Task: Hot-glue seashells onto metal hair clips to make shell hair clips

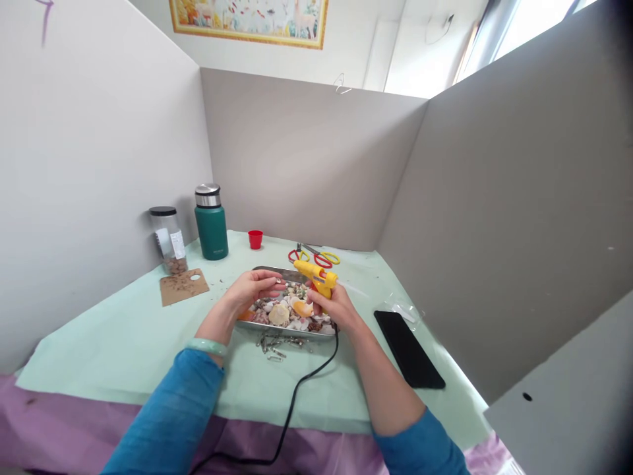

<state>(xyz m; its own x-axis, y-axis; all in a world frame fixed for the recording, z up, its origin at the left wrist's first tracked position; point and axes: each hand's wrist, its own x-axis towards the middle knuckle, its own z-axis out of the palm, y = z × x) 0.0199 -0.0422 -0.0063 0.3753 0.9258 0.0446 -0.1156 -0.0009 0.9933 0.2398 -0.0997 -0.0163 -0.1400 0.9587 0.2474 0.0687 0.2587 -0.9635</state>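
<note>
My right hand (332, 305) is wrapped round the handle of a yellow hot glue gun (316, 276), its nozzle pointing up and to the left. A black cord (297, 389) runs down from the gun toward the table's front edge. My left hand (256, 289), with a pale green bangle (206, 346) at the wrist, pinches a small whitish piece (278, 281), too small to name for sure. Both hands are above a metal tray (291, 331) of mixed seashells (279, 315). Several metal safety pins (277, 344) lie in front of the tray.
At the back left stand a green thermos (212, 231) and a black-lidded jar (169, 241), with a brown board (184, 287) before them. A red cup (255, 239) and scissors (324, 257) are at the back. A black phone-like slab (409, 349) and clear plastic (408, 311) lie right. Grey partitions (316, 152) enclose the table.
</note>
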